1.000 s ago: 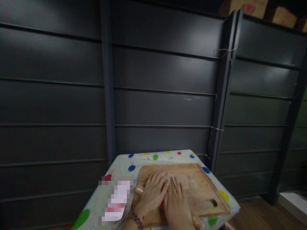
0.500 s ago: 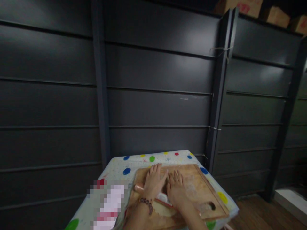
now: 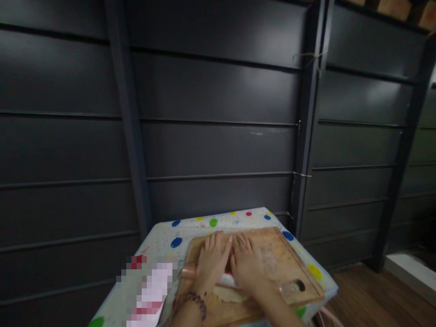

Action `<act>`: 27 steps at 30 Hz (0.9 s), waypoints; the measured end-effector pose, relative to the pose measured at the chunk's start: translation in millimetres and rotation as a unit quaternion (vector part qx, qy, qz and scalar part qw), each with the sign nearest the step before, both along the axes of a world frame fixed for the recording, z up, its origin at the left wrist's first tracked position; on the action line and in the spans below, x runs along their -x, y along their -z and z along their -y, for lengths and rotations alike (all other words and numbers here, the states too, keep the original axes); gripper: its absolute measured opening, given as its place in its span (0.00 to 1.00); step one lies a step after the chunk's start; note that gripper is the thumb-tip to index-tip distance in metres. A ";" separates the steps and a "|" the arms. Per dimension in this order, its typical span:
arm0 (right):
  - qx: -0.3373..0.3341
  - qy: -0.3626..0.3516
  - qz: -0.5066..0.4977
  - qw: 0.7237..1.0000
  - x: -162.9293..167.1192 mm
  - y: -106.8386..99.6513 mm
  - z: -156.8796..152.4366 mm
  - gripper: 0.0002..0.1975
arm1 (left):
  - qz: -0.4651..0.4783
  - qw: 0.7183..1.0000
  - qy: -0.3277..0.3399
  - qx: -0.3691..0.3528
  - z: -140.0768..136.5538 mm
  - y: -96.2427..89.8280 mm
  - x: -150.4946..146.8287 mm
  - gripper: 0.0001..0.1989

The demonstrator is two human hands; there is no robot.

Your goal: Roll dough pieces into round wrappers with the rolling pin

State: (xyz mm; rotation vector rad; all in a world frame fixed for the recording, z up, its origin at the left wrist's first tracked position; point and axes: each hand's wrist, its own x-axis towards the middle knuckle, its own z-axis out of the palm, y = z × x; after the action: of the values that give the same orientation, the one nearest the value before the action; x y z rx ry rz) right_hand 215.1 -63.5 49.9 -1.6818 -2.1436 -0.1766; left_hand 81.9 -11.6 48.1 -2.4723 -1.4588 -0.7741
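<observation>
On the wooden cutting board (image 3: 289, 259), my left hand (image 3: 213, 256) and my right hand (image 3: 244, 259) lie side by side, palms down. Their fingers are stretched forward, thumbs close together. Beneath the palms lies what looks like a rolling pin (image 3: 189, 271): its pinkish end sticks out left of my left wrist, and a whitish stretch shows between my hands. Most of it is hidden. A thin, pale sheet of dough (image 3: 231, 294) lies on the board nearer to me, partly covered by my right forearm. A beaded bracelet circles my left wrist.
The board rests on a table with a dotted white cloth (image 3: 163, 240). At the left lies a pixelated pinkish-white item (image 3: 153, 290). A hand hole (image 3: 299, 285) is cut at the board's right. Dark metal panels (image 3: 218, 150) stand behind the table, with cardboard boxes (image 3: 395, 8) above right.
The camera view has tilted and shifted slightly. My hands remain flat over the pin and sit closer together, with its left end showing a little farther left.
</observation>
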 end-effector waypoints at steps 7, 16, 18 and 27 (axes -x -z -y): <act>-0.008 -0.004 -0.050 0.999 -21.0 1.8 -47.7 0.26 | 0.075 0.996 -0.036 -0.040 -37.9 -7.2 -17.6 0.19; -0.008 -0.030 -0.066 0.997 -36.2 23.1 -90.9 0.22 | 0.088 0.995 -0.038 -0.031 -51.7 -19.8 -27.7 0.15; -0.019 -0.017 -0.076 0.997 -41.7 23.8 -100.8 0.22 | 0.087 0.995 -0.043 -0.022 -54.3 -22.0 -29.8 0.15; -0.054 -0.013 -0.119 0.991 -58.2 16.4 -125.0 0.21 | 0.035 0.997 -0.056 0.045 -47.6 -20.6 -34.8 0.19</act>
State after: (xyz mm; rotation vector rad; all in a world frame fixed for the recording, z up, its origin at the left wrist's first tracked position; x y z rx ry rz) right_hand 273.2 61.5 33.5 -1.5294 -1.9440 -0.0794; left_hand 116.7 36.1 68.7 -2.4248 -1.6765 -0.7986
